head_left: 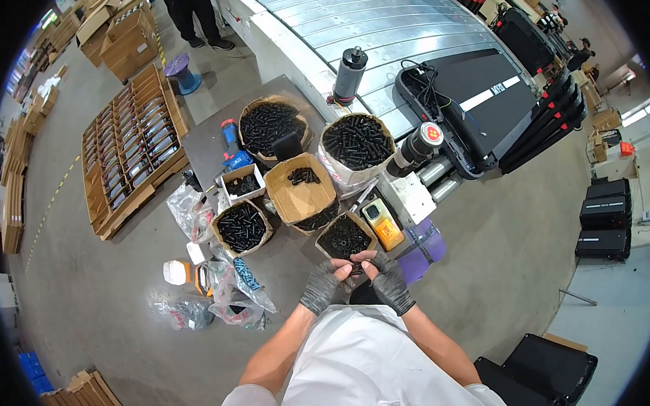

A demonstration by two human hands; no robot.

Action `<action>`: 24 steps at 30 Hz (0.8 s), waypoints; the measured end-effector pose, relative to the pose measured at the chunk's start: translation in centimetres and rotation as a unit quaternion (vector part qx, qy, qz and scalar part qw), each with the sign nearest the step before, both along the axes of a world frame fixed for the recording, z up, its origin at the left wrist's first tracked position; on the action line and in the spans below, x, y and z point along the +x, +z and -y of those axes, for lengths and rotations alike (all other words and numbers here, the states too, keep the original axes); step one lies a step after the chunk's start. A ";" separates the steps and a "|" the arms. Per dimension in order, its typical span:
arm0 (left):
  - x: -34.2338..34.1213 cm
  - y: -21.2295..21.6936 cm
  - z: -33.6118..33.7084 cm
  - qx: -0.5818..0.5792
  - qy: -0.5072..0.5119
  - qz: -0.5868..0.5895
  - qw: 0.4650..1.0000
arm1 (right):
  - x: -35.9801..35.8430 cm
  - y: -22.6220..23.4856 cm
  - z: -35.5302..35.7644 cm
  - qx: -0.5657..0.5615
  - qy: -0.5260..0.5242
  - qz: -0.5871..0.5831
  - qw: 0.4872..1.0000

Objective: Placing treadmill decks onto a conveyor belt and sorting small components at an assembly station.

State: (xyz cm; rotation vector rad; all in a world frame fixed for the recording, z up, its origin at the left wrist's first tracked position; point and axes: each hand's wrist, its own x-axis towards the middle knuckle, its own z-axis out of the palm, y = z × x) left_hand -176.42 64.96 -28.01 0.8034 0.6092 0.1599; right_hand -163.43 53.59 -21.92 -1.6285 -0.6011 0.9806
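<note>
Seen from above: left hand (322, 285) and right hand (390, 281), both in dark grey gloves, brought together just below a small cardboard box (345, 236) full of black screws. Fingers (356, 260) of both hands curled narrow around a few small black screws (356, 266), pinched between the fingertips at the near edge of that box; too small to tell which way the screws point or how the long axis lies.

Spread on the grey floor beyond the hands, a cluster of containers. A second small box (241, 226) to the left, packed with black screws lying in rows. An open, wider box (301, 188) in the middle, mostly bare brown bottom with only a handful of black parts at the far corner. A little white box (241, 183) beside it, holding a few dark pieces. Two round tubs behind, one brown (272, 127) and one white-walled (357, 144), both heaped with black screws. A yellow tool (383, 223) just right of the near box. Clear plastic bags (241, 294) crumpled to the left of the left hand.
</note>
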 end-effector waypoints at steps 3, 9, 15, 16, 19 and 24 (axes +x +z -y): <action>0.1 -0.6 0.1 -0.050 0.013 0.007 0.999 | -1.1 1.3 -0.5 -0.040 0.025 0.144 0.988; 0.0 -1.1 -0.1 -0.134 0.042 0.012 0.990 | -0.5 0.7 -0.3 0.087 -0.085 -0.159 0.980; 0.5 -0.8 0.2 0.081 0.091 0.001 0.993 | -0.3 0.0 -0.6 0.118 -0.131 -0.407 0.896; 0.7 -0.9 0.3 0.098 0.103 0.017 0.990 | -0.4 0.1 -0.6 0.118 -0.130 -0.407 0.897; 1.1 -0.7 0.6 0.121 0.127 0.033 0.984 | -0.7 0.6 -1.1 0.102 -0.136 -0.409 0.897; 1.5 0.8 0.9 0.133 0.166 0.027 0.977 | -0.7 0.6 -1.2 0.117 -0.146 -0.428 0.884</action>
